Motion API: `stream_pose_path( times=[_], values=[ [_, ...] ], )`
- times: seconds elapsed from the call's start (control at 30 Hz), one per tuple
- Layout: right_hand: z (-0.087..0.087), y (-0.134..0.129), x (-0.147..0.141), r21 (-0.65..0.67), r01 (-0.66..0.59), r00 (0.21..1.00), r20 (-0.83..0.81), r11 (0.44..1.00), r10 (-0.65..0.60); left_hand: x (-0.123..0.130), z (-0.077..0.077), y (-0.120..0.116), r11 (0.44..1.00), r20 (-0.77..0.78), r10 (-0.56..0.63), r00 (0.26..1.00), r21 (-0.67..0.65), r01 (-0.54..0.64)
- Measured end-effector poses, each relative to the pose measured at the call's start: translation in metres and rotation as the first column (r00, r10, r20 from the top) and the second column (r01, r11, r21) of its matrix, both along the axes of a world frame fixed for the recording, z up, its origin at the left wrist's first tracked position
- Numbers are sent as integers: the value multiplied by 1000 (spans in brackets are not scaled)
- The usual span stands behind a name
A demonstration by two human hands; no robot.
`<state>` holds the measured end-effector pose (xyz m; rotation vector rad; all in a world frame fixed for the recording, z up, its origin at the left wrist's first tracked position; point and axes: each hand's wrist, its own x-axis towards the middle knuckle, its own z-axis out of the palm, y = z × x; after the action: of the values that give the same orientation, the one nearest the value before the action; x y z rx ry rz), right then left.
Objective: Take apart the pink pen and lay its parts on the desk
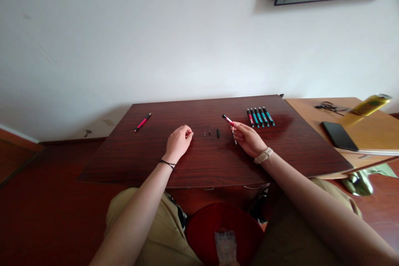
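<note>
My right hand (247, 136) is closed around a pink and black pen body (227, 119), which tilts up to the left above the table. A thin, light-coloured rod (234, 138) pokes out below the same fingers. My left hand (180, 141) rests by the table's middle with fingers curled and thumb pressed to them; whatever they may hold is hidden. Between the hands lie a short dark pen part (217, 133), a tiny dark piece (209, 133) and a tiny pale, thin piece (205, 134). To the left, a whole pink and black pen (143, 122) lies slantwise.
Several blue and black pens (262, 117) and one pink pen (250, 118) lie in a row at the back right of the dark table (124, 158). A side cabinet holds a phone (339, 136), a cable (330, 107) and a yellow package (369, 104). Below is a red stool (199, 228).
</note>
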<state>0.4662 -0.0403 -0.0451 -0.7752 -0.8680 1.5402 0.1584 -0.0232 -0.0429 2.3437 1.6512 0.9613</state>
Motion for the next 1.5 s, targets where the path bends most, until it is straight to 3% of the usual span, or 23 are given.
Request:
stream_pose_path(
  times=[0.33,0.7,1.03,1.5],
  values=[
    [3,-1,0,-71,-53,995,-84,996,47,0,-4,5,997,-128,-65,990,43,71],
    [5,2,-6,-54,-18,999,-33,998,17,25,11,16,975,-112,-221,969,1,223],
    [4,2,-8,-36,2,1000,-11,999,-3,29,-5,18,977,-137,-211,968,-10,211],
    [3,0,-8,17,3,1000,27,1000,-4,29,-10,19,976,-50,-218,975,-20,217]
  ],
)
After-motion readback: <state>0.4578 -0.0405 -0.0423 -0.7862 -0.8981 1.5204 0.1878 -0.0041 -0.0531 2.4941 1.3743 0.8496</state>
